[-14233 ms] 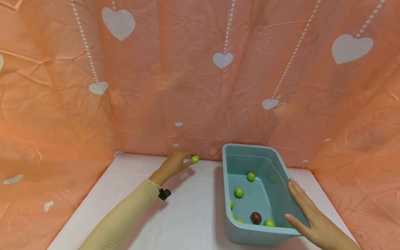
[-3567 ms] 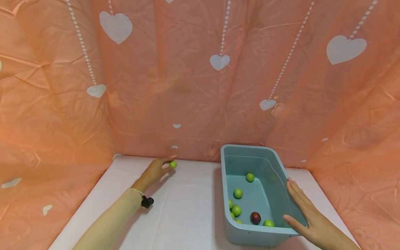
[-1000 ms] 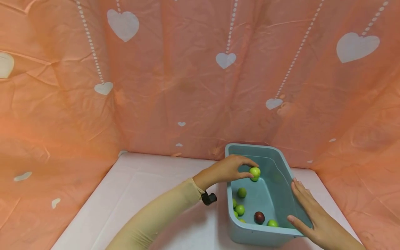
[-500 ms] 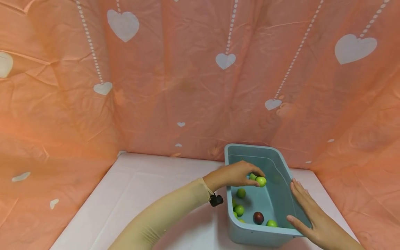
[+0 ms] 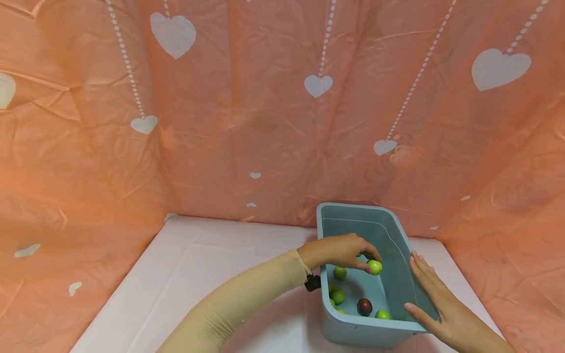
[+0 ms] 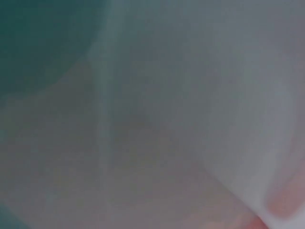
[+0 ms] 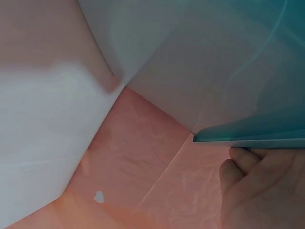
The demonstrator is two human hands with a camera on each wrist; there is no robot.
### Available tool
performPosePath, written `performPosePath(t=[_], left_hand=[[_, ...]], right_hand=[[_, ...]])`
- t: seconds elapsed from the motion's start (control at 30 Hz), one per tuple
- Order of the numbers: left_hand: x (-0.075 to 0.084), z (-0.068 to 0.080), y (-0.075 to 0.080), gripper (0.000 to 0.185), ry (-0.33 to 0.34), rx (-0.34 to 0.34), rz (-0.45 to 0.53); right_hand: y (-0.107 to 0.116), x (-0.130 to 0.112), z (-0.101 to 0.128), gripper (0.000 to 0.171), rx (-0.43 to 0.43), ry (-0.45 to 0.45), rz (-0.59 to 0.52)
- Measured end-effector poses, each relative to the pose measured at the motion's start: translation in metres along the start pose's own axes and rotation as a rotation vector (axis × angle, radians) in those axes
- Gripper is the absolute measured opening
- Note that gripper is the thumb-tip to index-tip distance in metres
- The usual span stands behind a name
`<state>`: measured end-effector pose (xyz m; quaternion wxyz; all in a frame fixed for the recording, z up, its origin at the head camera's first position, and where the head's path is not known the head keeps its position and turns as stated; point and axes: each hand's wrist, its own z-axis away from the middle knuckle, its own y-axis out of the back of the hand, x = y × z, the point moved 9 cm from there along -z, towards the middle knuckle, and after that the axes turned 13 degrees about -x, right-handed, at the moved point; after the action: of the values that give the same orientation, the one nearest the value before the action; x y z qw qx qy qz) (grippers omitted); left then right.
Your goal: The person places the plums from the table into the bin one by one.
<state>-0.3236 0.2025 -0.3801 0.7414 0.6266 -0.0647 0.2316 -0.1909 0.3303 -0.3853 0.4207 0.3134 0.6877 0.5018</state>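
Head view carries everything; the left wrist view is only teal blur, probably bin wall. The left hand (image 5: 340, 250) reaches inside the blue bin (image 5: 399, 245), pinching a small round green fruit (image 5: 374, 266) above the floor. The right hand (image 5: 443, 309) lies flat, fingers straight, against the bin's right rim. White tabletop (image 5: 212, 274) lies open leftward.
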Motion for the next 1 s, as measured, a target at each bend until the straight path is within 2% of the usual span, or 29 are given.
performPosePath(t=[0.33, 0.5, 0.7, 1.0], left_hand=[[0.002, -0.01, -0.014, 0.036, -0.024, -0.089, -0.038], [0.002, -0.015, -0.023, 0.039, -0.011, -0.169, -0.082], [0.006, -0.016, -0.034, 0.04, -0.037, -0.283, -0.018], [0.01, -0.014, -0.038, 0.037, -0.085, -0.334, 0.063]], right_hand=[[0.002, -0.002, -0.001, 0.098, -0.001, -0.003, 0.009], [0.004, -0.004, -0.001, 0.098, 0.008, 0.01, 0.017], [0.003, -0.004, 0.0, 0.099, 0.021, 0.021, 0.021], [0.001, -0.004, 0.0, 0.099, 0.016, 0.015, 0.018]])
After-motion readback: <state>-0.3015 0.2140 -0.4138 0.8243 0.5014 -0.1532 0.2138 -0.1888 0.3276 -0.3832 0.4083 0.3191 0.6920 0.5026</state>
